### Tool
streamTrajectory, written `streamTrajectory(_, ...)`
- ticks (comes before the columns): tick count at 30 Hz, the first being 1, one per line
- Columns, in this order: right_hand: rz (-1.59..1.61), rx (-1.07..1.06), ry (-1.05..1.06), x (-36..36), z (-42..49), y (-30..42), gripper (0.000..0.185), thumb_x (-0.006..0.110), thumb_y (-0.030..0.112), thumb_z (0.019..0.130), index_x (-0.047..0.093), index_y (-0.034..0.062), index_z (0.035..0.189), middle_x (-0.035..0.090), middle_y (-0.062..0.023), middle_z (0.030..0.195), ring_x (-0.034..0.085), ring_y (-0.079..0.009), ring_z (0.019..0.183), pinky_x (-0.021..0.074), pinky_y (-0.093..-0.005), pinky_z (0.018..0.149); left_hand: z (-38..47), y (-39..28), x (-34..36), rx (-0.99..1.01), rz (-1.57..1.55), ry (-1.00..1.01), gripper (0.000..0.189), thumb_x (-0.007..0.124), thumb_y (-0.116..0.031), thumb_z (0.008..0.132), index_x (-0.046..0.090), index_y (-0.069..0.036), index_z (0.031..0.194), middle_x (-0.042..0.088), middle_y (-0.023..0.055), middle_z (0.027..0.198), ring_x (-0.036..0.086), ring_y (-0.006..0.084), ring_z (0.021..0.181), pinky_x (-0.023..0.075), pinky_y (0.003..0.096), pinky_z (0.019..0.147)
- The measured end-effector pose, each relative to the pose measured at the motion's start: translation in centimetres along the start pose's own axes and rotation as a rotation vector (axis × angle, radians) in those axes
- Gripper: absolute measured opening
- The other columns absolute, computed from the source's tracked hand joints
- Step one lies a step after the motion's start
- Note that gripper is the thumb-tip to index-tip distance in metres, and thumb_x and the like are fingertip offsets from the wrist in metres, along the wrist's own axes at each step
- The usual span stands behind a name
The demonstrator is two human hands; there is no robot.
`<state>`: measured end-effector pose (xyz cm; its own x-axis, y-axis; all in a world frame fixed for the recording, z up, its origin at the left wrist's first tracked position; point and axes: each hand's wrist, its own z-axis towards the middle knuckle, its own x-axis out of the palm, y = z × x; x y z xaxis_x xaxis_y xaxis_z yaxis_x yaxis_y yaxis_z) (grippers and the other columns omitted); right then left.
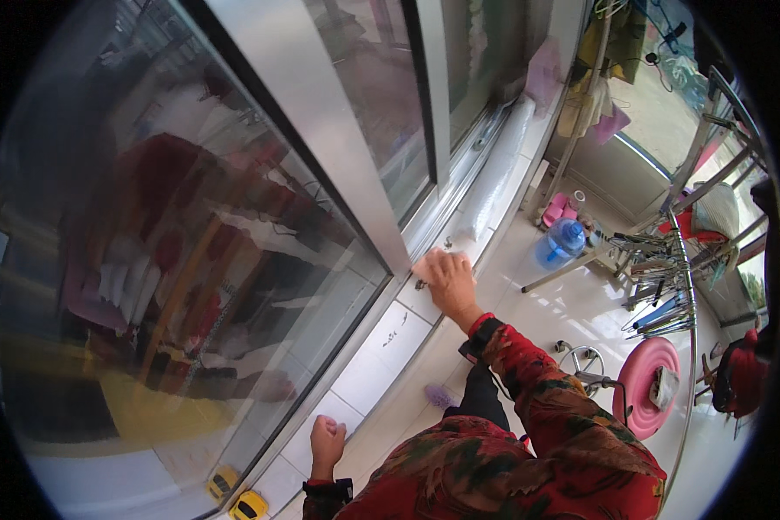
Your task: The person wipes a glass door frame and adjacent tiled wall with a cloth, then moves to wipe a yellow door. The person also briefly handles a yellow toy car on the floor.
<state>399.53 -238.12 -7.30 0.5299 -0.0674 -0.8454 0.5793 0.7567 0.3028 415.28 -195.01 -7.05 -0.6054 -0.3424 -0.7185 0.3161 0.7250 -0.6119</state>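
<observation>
My right hand [452, 281] presses a thin pale pink cloth or wipe [420, 265] flat onto the white tiled window sill [370, 367]. It is beside the lower corner of the sliding window's metal frame [390, 240]. Small dark marks [390, 337] lie on the tiles nearer to me, and another dark bit shows just past my fingers. My left hand [327, 442] is curled into a fist at the sill, close to the glass [188, 292]; nothing shows in it. A yellow toy car [249, 505] stands on the sill below that hand.
A long roll in clear plastic wrap [500, 169] lies farther along the sill. On the floor are a blue water jug [561, 242], pink slippers [559, 209] and a pink round stool [643, 383] with a cloth on it. A metal rack of hangers [663, 273] stands at right.
</observation>
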Motion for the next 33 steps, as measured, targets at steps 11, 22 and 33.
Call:
streamTrajectory(11,0.747,-0.871,0.437,1.1,-12.9,17.6,0.04,0.063,0.014,0.083,0.065,0.0042,0.122,0.064,-0.0108,0.119,0.059,-0.0308,0.108,0.0444,-0.0459,0.1,0.4,0.6,0.0,0.044,0.004,0.02,0.023,0.073,-0.014,0.085,0.055,-0.003,0.094,0.06,0.0073,0.078,0.058,0.0166,0.069,0.0501,0.0319,0.065)
streamTrajectory(22,0.13,-0.156,0.036,1.3,-4.0,7.3,0.04,0.056,0.008,0.083,0.055,-0.0029,0.122,0.056,-0.0154,0.103,0.054,-0.0347,0.094,0.0403,-0.0483,0.083,-0.1,-0.8,-0.1,0.036,-0.023,-0.01,0.023,0.071,-0.014,0.082,0.056,-0.003,0.095,0.06,0.01,0.076,0.059,0.0221,0.066,0.0506,0.0351,0.065)
streamTrajectory(33,0.836,-0.737,0.404,1.3,-10.4,16.7,0.044,0.072,0.016,0.078,0.066,0.0065,0.12,0.064,-0.0126,0.126,0.058,-0.0315,0.117,0.0441,-0.0427,0.102,-2.7,4.9,-1.4,-0.027,-0.071,-0.157,0.018,0.07,-0.012,0.086,0.056,-0.003,0.094,0.067,0.0114,0.085,0.066,0.0209,0.078,0.054,0.0351,0.073)
